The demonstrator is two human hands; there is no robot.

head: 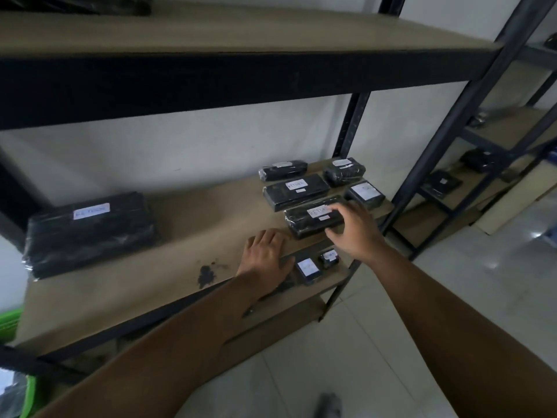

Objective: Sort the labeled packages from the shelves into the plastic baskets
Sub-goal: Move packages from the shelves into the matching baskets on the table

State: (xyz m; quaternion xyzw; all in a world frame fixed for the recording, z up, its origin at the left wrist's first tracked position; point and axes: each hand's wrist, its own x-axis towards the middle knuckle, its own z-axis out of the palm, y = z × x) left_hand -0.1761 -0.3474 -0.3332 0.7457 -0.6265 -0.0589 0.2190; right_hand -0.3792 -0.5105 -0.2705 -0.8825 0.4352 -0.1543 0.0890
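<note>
The right hand [352, 227] reaches to the centre right of the frame and closes on the long package [310, 220], a black-wrapped bar with a white handwritten label that seems to read "RETURN". The grip is narrow and holding it: the fingers lie over the top, partly covering the label, and the thumb hooks the near edge. That clamp across the short side suits a slim bar and should let it lift cleanly. The package lies flat on the shelf [180, 221], the nearest of its cluster, which is probably why it is taken first.

The left hand [266, 254] rests just left of it at the shelf's front edge with fingers spread flat and its grip wide, holding nothing. It looks like a brace for the reach. Something dark lies under its palm, but I cannot tell whether it is a package.

Behind, toward the upper right, sit the second long package [295, 191] and three shorter bundles, labels up so they can be read. Two small packages [307, 268] lie near the front edge, just below the right hand. The large package [90, 230] sits well apart at centre left. The green basket [10, 322] shows only at the left edge, so the carry will likely swing that way.
</note>
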